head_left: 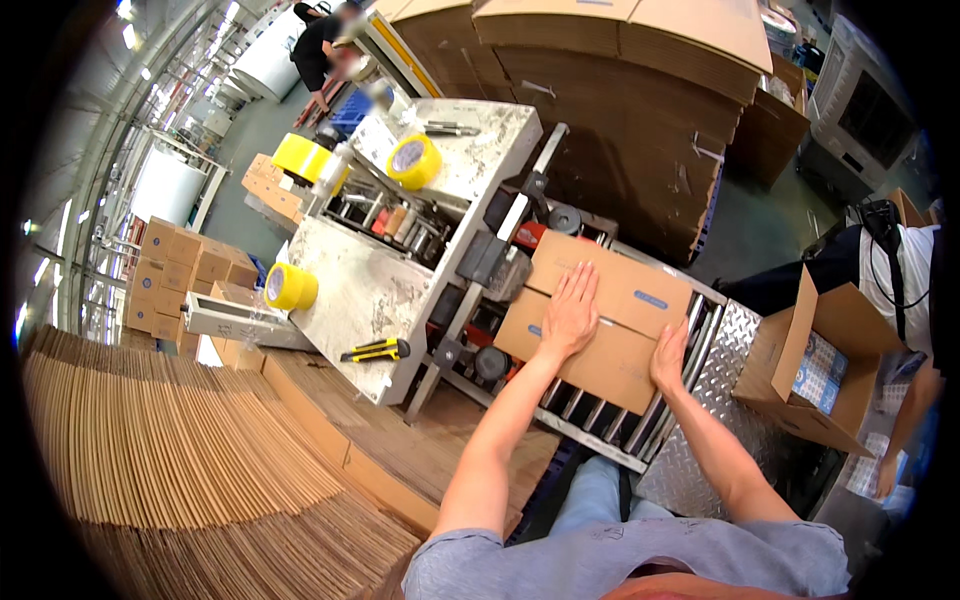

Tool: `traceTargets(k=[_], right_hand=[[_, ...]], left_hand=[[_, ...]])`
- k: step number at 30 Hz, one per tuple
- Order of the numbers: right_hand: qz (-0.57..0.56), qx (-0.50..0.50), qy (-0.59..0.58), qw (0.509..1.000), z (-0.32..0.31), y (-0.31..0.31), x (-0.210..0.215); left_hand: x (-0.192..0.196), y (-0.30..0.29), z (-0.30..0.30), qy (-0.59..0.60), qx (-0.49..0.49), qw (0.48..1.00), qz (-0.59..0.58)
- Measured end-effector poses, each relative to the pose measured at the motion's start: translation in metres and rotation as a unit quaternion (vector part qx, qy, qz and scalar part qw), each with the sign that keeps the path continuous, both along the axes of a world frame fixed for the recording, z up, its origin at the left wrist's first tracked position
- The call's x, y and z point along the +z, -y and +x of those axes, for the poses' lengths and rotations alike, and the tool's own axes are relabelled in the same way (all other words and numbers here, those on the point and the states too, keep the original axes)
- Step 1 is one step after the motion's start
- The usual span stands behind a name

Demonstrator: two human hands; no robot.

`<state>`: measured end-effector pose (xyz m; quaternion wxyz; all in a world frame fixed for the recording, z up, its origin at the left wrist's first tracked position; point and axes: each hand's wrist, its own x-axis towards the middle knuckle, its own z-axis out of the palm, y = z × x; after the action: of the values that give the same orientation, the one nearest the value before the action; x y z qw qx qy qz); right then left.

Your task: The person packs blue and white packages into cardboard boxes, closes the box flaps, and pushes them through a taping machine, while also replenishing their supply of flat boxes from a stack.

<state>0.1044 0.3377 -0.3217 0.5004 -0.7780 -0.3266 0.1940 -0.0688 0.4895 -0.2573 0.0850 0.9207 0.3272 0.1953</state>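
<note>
A brown cardboard carton (612, 378) lies on the roller conveyor (592, 447) in front of me, its two top flaps folded down along a middle seam. Flat across the flaps rests my left hand (572, 314), fingers stretched out and close to that seam. Against the carton's right side I hold the open palm of my right hand (669, 358), with the fingers extended. Neither hand grips anything. Just left of the carton stands the taping machine (345, 275), and the carton's far-left end reaches its dark guide parts.
Yellow tape rolls (291, 287) and a yellow utility knife (376, 350) sit on the machine. Stacked flat cartons (190, 440) fill the left; more cartons (610, 120) stand behind. To the right are a diamond-plate surface (708, 375), an open carton (845, 330) with packs, and a co-worker's arm (912, 425).
</note>
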Motion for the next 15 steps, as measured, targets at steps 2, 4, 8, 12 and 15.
traceTargets(k=[2, 4, 8, 12, 15], right_hand=[[0.007, -0.039, 0.031, 0.999, -0.018, -0.022, -0.014], [-0.01, -0.009, -0.049, 0.999, -0.032, -0.038, 0.001], [-0.024, 0.06, -0.077, 0.995, -0.071, -0.069, -0.003], [-0.004, 0.172, 0.027, 0.985, -0.033, -0.019, -0.024], [-0.026, 0.262, 0.043, 0.964, -0.026, 0.082, -0.03]], left_hand=[[0.003, -0.008, -0.003, 0.009, 0.013, 1.0, 0.008], [-0.001, -0.004, -0.01, 0.023, 0.031, 0.999, 0.012], [-0.023, 0.041, -0.001, 0.031, 0.05, 0.998, -0.007], [-0.027, 0.106, 0.036, 0.267, 0.063, 0.929, -0.247], [-0.049, 0.192, 0.017, 0.348, 0.186, 0.849, -0.351]])
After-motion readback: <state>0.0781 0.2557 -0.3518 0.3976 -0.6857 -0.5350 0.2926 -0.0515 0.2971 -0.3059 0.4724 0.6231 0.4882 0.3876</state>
